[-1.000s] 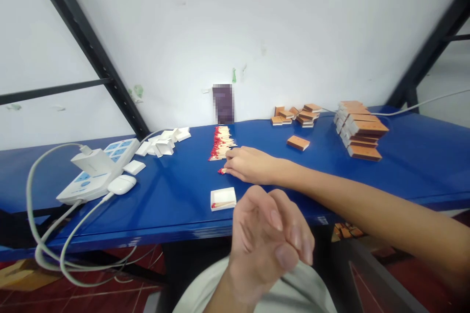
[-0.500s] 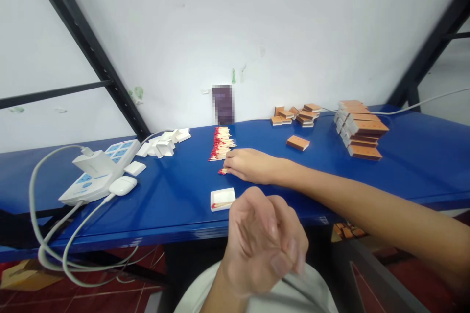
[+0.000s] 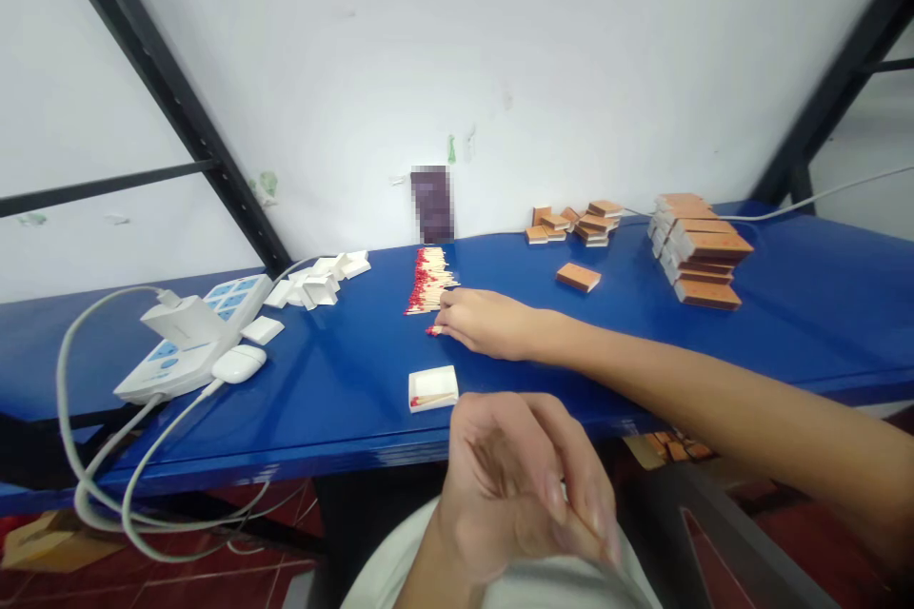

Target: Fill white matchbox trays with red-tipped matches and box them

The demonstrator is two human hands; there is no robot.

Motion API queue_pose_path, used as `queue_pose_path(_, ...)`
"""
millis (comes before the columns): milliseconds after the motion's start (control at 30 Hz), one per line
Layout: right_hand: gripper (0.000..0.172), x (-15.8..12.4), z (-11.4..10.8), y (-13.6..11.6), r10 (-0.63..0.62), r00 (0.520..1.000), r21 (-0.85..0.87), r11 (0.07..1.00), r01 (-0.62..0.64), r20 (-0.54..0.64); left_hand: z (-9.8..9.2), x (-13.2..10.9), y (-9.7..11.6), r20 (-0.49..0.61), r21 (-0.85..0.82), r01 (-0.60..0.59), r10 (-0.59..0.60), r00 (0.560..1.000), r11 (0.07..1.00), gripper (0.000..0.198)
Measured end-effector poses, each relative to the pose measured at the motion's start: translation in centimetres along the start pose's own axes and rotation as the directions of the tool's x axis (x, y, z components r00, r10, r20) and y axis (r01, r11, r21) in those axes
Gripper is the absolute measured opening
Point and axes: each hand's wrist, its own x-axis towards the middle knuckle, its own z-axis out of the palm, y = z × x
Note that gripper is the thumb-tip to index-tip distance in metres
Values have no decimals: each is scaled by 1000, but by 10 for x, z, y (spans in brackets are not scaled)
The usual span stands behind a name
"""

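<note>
From the head camera, your right hand reaches out across the blue bench and lies low on it, fingers together and pressed down on a few loose matches at the near end of the match pile. Whether the fingertips actually pinch those matches or only rest on them, you cannot tell from here. The matches are thin pale sticks with red heads; the pile lies near the middle of the bench, toward the far wall, its red heads lined up along the left side.

Your left hand sits close to the camera, off the near edge of the bench and above your lap, fingers curled loosely inward. It is a little blurred, and nothing can be made out in it.

Just near of your right hand lies an open white tray, a small shallow box with a few matches in it, close to the bench's near edge. More white trays lie heaped to the left of the pile. A white power strip with a charger and grey cables lies at the far left. To the right, a single orange matchbox lies apart, with a scatter of orange boxes behind it and a stacked block of boxes further right.
</note>
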Motion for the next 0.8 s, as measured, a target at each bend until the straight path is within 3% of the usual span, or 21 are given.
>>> queue_pose_path(133,21,0,1,0,-5,1000,-21,1000,5,-6,0,-2,8,-9,98,-5,6,1000,995,36)
queue_pose_path(233,20,0,1,-1,-4,1000,-29,1000,5,7,-1,-5,23,-59,331,-24,46,997,943,27)
queue_pose_path(300,22,0,1,-1,3,1000,-38,999,-3,17,-6,-7,38,-127,530,-69,160,979,845,18)
queue_pose_path(367,23,0,2,0,18,1000,-51,999,-17,21,-13,-9,53,-124,683,-111,265,956,722,12)
queue_pose_path(533,20,3,10,3,-10,1000,-101,995,8,-23,-28,-9,89,-89,880,-135,438,895,455,4)
queue_pose_path(633,23,5,12,3,-57,998,-118,992,52,-40,-17,-14,104,-44,909,-167,489,871,381,8)
queue_pose_path(700,21,5,13,3,-74,996,-84,994,69,-54,-5,-19,111,-66,938,-117,497,865,328,11)
queue_pose_path(733,20,5,13,3,-77,995,-60,996,73,-64,1,-20,115,-48,960,-109,530,846,260,12)
queue_pose_path(800,18,4,13,3,-77,993,-21,997,75,-84,11,-19,124,-20,995,-32,508,861,93,21)
